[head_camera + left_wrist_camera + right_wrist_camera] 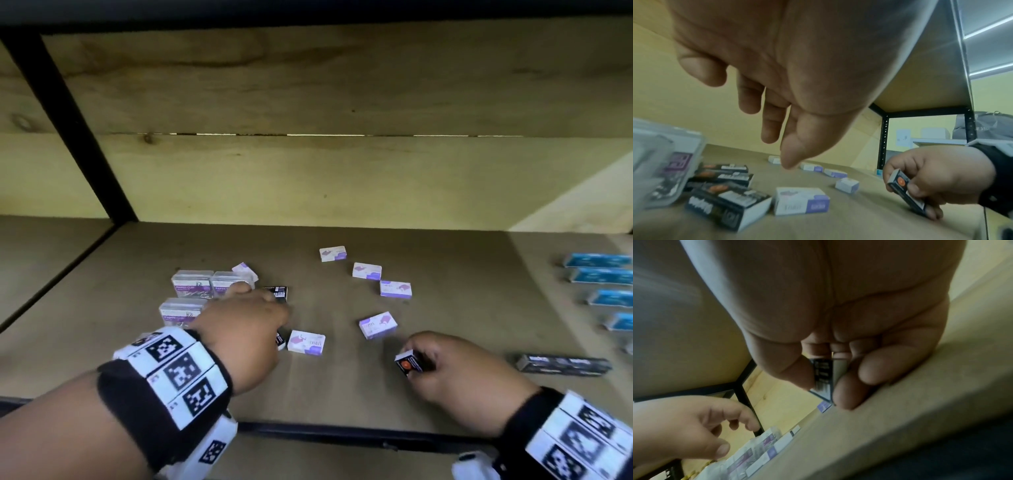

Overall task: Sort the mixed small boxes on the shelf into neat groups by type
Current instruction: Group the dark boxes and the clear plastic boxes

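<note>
My right hand [423, 363] pinches a small black box [409, 365] with an orange dot, its lower edge near the shelf board; in the right wrist view the black box [823, 378] sits between thumb and fingers. My left hand [260, 308] hovers with relaxed fingers [768, 129] over a cluster of black boxes [725, 178], holding nothing. A white-and-purple box [306, 342] lies just right of it. Several more white-and-purple boxes [367, 271] are scattered across the middle. Clear paper-clip boxes [191, 282] stand grouped at the left.
Blue boxes [597, 260] lie in a column at the far right, with a long dark box [563, 365] in front of them. The wooden back wall [308, 178] and a black upright post [68, 120] bound the shelf; its front edge [342, 433] runs below my hands.
</note>
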